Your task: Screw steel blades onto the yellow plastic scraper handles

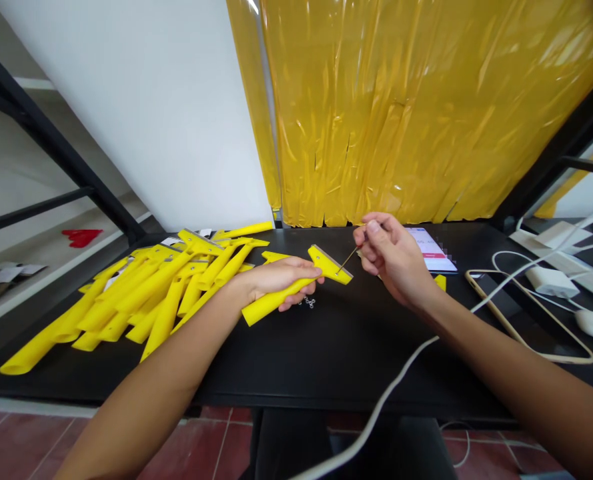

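My left hand (289,279) is wrapped round the handle of a yellow scraper (276,303), whose wide head points up and to the right. Between the fingers of my right hand (383,253) is a thin metal rod tool (347,258); its tip meets the scraper head near the metal strip. Several yellow scrapers (146,287) lie heaped on the black table (296,373) to the left. Small metal pieces (309,303) show just below my left hand. The upper end of the rod is mostly hidden by my right fingers.
A lit phone (426,248) lies behind my right wrist. At the right are a phone with a tan edge (531,317), a white charger (552,281) and a power strip. A white cable (401,380) crosses the front under my right forearm. Yellow plastic curtain (401,113) hangs behind.
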`<control>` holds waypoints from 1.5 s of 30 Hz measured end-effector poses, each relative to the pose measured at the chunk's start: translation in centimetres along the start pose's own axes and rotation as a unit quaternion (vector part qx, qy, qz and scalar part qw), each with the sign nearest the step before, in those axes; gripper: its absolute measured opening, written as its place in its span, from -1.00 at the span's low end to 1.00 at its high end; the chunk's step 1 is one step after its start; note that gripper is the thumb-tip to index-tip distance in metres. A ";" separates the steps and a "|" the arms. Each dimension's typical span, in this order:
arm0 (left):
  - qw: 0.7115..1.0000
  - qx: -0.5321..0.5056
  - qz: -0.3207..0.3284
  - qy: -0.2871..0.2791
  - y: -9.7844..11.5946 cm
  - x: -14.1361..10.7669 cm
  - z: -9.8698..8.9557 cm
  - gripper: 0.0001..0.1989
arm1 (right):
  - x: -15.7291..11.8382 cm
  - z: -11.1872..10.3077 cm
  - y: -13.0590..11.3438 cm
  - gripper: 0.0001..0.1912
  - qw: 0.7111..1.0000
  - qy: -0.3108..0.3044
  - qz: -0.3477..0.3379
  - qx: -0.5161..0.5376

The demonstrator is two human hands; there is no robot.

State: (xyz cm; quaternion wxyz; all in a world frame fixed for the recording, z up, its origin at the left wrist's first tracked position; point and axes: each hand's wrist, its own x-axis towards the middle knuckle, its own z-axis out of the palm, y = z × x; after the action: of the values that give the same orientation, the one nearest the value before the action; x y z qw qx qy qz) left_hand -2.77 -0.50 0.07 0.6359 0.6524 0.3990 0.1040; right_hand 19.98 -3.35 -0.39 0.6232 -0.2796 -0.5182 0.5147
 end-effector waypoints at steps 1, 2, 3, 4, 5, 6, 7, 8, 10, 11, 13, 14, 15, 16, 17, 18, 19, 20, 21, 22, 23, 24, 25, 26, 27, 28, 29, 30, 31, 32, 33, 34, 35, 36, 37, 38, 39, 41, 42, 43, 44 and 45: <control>1.000 -0.001 -0.001 0.003 0.0 0.0 0.0 -0.69 | 0.0 0.0 0.1 -0.76 1.000 0.006 -0.009 -0.007; 1.000 -0.003 0.000 0.006 0.0 0.0 0.0 -0.69 | -0.1 0.0 0.1 -0.76 1.000 0.009 -0.014 -0.019; 1.000 -0.004 0.000 0.008 0.1 0.0 0.1 -0.70 | -0.1 0.0 0.0 -0.77 0.999 0.007 -0.016 -0.035; 1.000 -0.006 0.001 0.009 0.1 0.0 0.1 -0.70 | -0.2 0.0 0.0 -0.79 0.999 0.003 -0.014 -0.049; 1.000 -0.006 0.002 0.010 0.1 0.0 0.1 -0.70 | -0.2 0.0 -0.2 -0.79 0.998 -0.003 -0.009 -0.058; 1.000 -0.006 0.002 0.011 0.1 0.0 0.2 -0.70 | -0.3 0.0 -0.3 -0.78 0.998 -0.013 -0.002 -0.059; 1.000 -0.004 0.001 0.011 0.2 0.0 0.2 -0.70 | -0.3 0.1 -0.5 -0.75 0.998 -0.025 0.007 -0.051; 1.000 -0.001 -0.002 0.010 0.2 0.0 0.3 -0.70 | -0.4 0.2 -0.6 -0.72 0.998 -0.037 0.019 -0.039; 1.000 0.003 -0.007 0.009 0.2 0.0 0.4 -0.70 | -0.4 0.3 -0.7 -0.68 0.998 -0.055 0.035 -0.016; 1.000 0.003 -0.009 0.008 0.2 0.0 0.4 -0.70 | -0.4 0.3 -0.6 -0.68 0.998 -0.059 0.036 -0.010; 1.000 -0.002 -0.011 0.007 0.2 0.1 0.5 -0.70 | -0.4 0.3 -0.4 -0.71 0.998 -0.056 0.020 -0.012; 1.000 -0.005 -0.010 0.006 0.2 0.1 0.5 -0.70 | -0.3 0.2 -0.2 -0.73 0.999 -0.049 0.008 -0.019; 1.000 -0.007 -0.008 0.005 0.2 0.1 0.5 -0.70 | -0.3 0.1 -0.1 -0.75 0.999 -0.042 -0.004 -0.031; 1.000 -0.008 -0.007 0.004 0.2 0.1 0.5 -0.69 | -0.3 0.1 0.0 -0.77 0.998 -0.035 -0.014 -0.047; 1.000 -0.008 -0.005 0.003 0.2 0.1 0.5 -0.69 | -0.3 0.1 0.0 -0.79 0.997 -0.031 -0.019 -0.062; 1.000 -0.006 -0.004 0.002 0.2 0.1 0.4 -0.69 | -0.3 0.0 -0.1 -0.79 0.997 -0.030 -0.020 -0.073; 1.000 -0.006 -0.004 0.002 0.2 0.1 0.4 -0.68 | -0.2 0.0 -0.1 -0.77 0.996 -0.032 -0.017 -0.076; 1.000 -0.006 -0.005 0.002 0.2 0.1 0.4 -0.68 | -0.2 0.1 -0.2 -0.75 0.997 -0.035 -0.011 -0.073; 1.000 -0.006 -0.007 0.003 0.2 0.1 0.4 -0.68 | -0.2 0.1 -0.2 -0.73 0.997 -0.038 -0.002 -0.062; 1.000 -0.005 -0.010 0.004 0.2 0.1 0.4 -0.68 | -0.2 0.1 -0.3 -0.73 0.998 -0.039 0.005 -0.049; 1.000 -0.005 -0.013 0.004 0.2 0.1 0.4 -0.68 | -0.2 0.1 -0.2 -0.74 0.998 -0.043 0.008 -0.037; 1.000 -0.004 -0.014 0.004 0.2 0.1 0.4 -0.68 | -0.2 0.1 -0.2 -0.75 0.998 -0.047 0.008 -0.029; 1.000 -0.002 -0.012 0.003 0.2 0.1 0.4 -0.68 | -0.2 0.1 -0.2 -0.77 0.998 -0.052 0.003 -0.027; 1.000 0.000 -0.008 0.002 0.2 0.1 0.4 -0.69 | -0.2 0.1 -0.1 -0.78 0.998 -0.056 -0.004 -0.033; 1.000 0.001 -0.004 0.001 0.2 0.1 0.4 -0.69 | -0.3 0.1 -0.1 -0.78 0.997 -0.059 -0.013 -0.047; 1.000 0.002 0.000 0.000 0.2 0.1 0.4 -0.70 | -0.3 0.1 -0.1 -0.78 0.996 -0.062 -0.020 -0.062; 1.000 0.002 0.001 0.000 0.1 0.1 0.4 -0.70 | -0.3 0.1 -0.1 -0.76 0.995 -0.066 -0.021 -0.073; 1.000 0.003 -0.001 -0.001 0.1 0.1 0.4 -0.70 | -0.4 0.1 -0.1 -0.73 0.994 -0.072 -0.017 -0.077; 1.000 0.002 -0.003 -0.001 0.1 0.1 0.4 -0.69 | -0.4 0.2 -0.2 -0.70 0.994 -0.079 -0.008 -0.072; 1.000 0.001 -0.005 0.000 0.1 0.1 0.5 -0.69 | -0.4 0.2 -0.2 -0.66 0.995 -0.085 0.003 -0.059; 1.000 0.001 -0.005 0.001 0.1 0.1 0.5 -0.69 | -0.4 0.3 -0.2 -0.62 0.995 -0.088 0.011 -0.044; 1.000 0.000 -0.004 0.001 0.2 0.1 0.5 -0.69 | -0.4 0.3 -0.2 -0.62 0.996 -0.086 0.014 -0.031; 1.000 -0.001 -0.003 0.001 0.2 0.1 0.5 -0.69 | -0.4 0.3 -0.1 -0.64 0.996 -0.080 0.010 -0.024; 1.000 -0.002 -0.003 0.002 0.2 0.1 0.5 -0.69 | -0.3 0.3 -0.1 -0.68 0.997 -0.073 0.003 -0.022; 1.000 -0.004 -0.006 0.003 0.3 0.1 0.5 -0.69 | -0.3 0.2 0.0 -0.71 0.997 -0.066 -0.004 -0.026; 1.000 -0.006 -0.012 0.004 0.3 0.2 0.5 -0.68 | -0.3 0.2 0.1 -0.72 0.997 -0.061 -0.011 -0.036; 1.000 -0.007 -0.017 0.004 0.3 0.2 0.5 -0.67 | -0.2 0.2 0.2 -0.73 0.997 -0.057 -0.017 -0.052; 1.000 -0.010 -0.027 0.005 0.2 0.3 0.5 -0.66 | -0.2 0.3 0.3 -0.74 0.994 -0.041 -0.039 -0.094; 1.000 -0.010 -0.027 0.004 0.2 0.3 0.5 -0.66 | -0.2 0.3 0.3 -0.72 0.992 -0.027 -0.059 -0.111; 1.000 -0.009 -0.025 0.003 0.1 0.3 0.5 -0.66 | -0.2 0.4 0.2 -0.71 0.989 -0.008 -0.082 -0.122; 1.000 -0.009 -0.023 0.003 0.1 0.4 0.4 -0.67 | -0.1 0.3 0.0 -0.70 0.985 0.016 -0.109 -0.130; 1.000 -0.008 -0.022 0.002 0.0 0.4 0.4 -0.67 | 0.1 0.2 -0.3 -0.69 0.980 0.043 -0.137 -0.138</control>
State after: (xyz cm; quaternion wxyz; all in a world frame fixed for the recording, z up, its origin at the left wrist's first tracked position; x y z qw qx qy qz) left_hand -2.23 -0.56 -0.12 0.6421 0.6383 0.4140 0.0947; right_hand 19.89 -3.37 -0.07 0.6652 -0.3108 -0.5902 0.3355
